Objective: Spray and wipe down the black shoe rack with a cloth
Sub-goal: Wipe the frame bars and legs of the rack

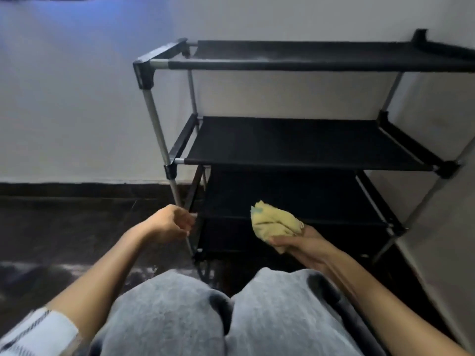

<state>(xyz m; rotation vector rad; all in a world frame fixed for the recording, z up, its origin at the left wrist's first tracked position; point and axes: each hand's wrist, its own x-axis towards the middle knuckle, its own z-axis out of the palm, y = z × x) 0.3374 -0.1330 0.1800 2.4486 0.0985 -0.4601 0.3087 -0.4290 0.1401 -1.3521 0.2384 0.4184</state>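
The black shoe rack (295, 142) stands against the white wall, with several black fabric shelves on metal poles. My right hand (303, 240) holds a bunched yellow cloth (276, 223) in front of the lower shelves, apart from the fabric. My left hand (171, 223) is at the rack's front left pole (159, 129), fingers curled beside or around its lower part; the grip itself is hidden. No spray bottle is in view.
A dark floor (77, 227) runs along a black skirting board at the left. A white wall or panel (442, 214) stands close on the rack's right side. My knees in grey trousers (218, 317) fill the lower middle.
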